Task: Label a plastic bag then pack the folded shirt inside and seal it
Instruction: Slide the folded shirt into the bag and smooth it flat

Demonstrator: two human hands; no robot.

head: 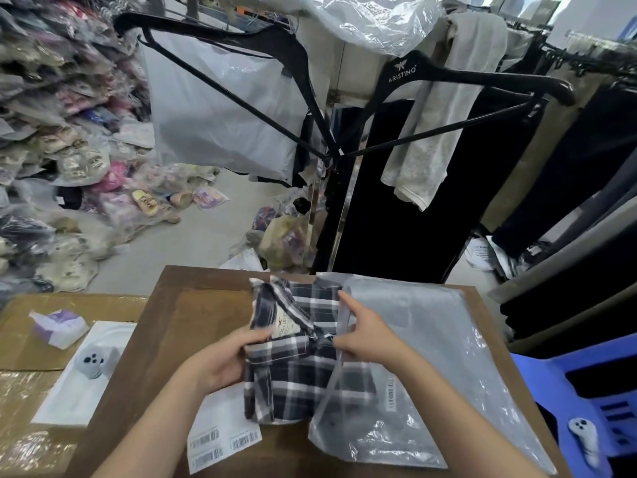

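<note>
A folded dark blue and white plaid shirt (293,360) lies on the brown table (193,326), its right part inside the mouth of a clear plastic bag (431,374). A small barcode label (391,395) sits on the bag. My left hand (220,363) grips the shirt's left edge. My right hand (365,336) holds the bag's open edge over the shirt, fingers pinching plastic and cloth. A white sheet of barcode labels (224,432) lies under the shirt's near left corner.
A white tray (69,395) with a small grey object and a tissue pack (58,327) rest on cardboard boxes at left. A blue plastic stool (579,401) stands at right. Black hangers and hanging clothes fill the back; bagged goods pile up at left.
</note>
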